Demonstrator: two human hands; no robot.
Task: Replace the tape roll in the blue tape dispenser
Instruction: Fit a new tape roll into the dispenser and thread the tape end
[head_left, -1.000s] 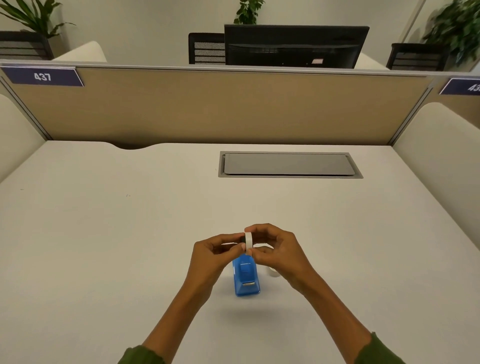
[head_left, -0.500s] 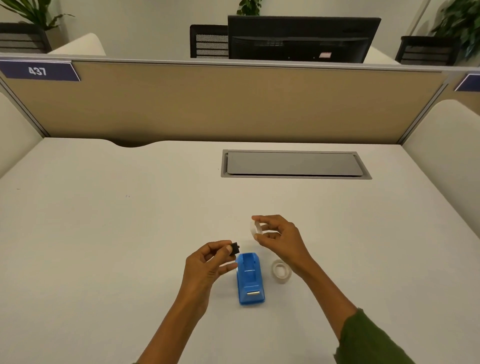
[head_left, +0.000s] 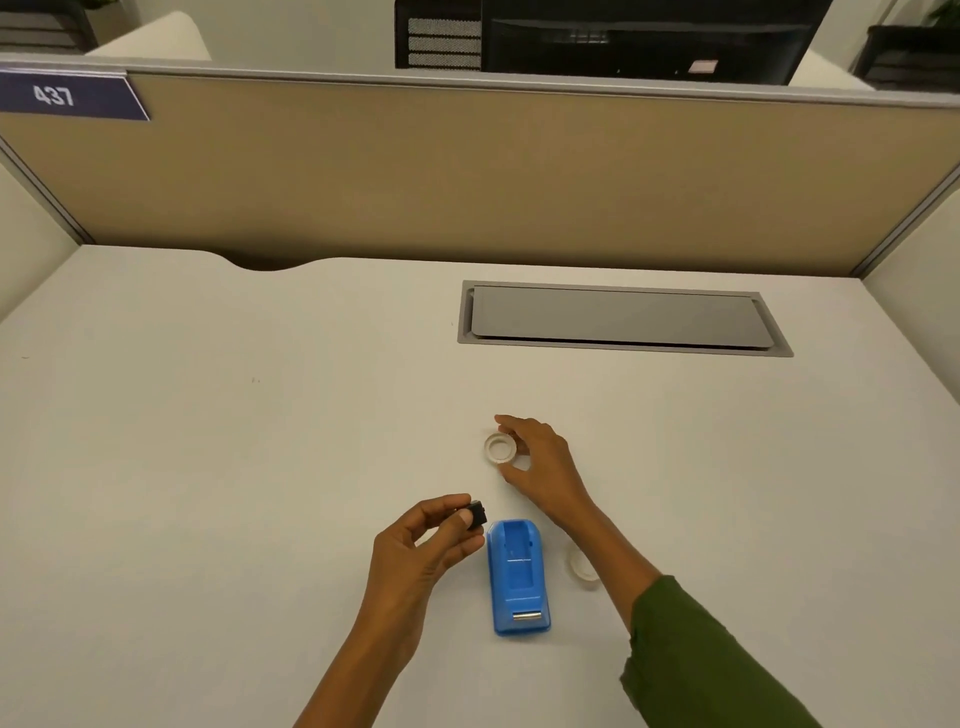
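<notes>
A white bench (head_left: 208, 467) fills the frame. Low centre lies the blue tape dispenser (head_left: 518, 577), its cradle bare. The right hand (head_left: 540, 462) pinches a white ring (head_left: 500, 449); the left hand (head_left: 415, 551) grips a black hub (head_left: 477, 514). A tape roll (head_left: 582, 566) lies just right of the dispenser.

The blue tape dispenser (head_left: 517, 577) lies flat on the bench just in front of me, its roll cradle open and bare, the metal cutter strip at the end nearest me. Its small black spindle (head_left: 477, 513) is pinched in my left hand (head_left: 423, 556), held just above and left of the dispenser's far end. A whitish ring of tape (head_left: 501, 449) lies flat on the bench beyond the dispenser, between the fingertips of my right hand (head_left: 540, 462). A second pale roll (head_left: 582, 565) lies right of the dispenser, partly hidden under my right forearm
</notes>
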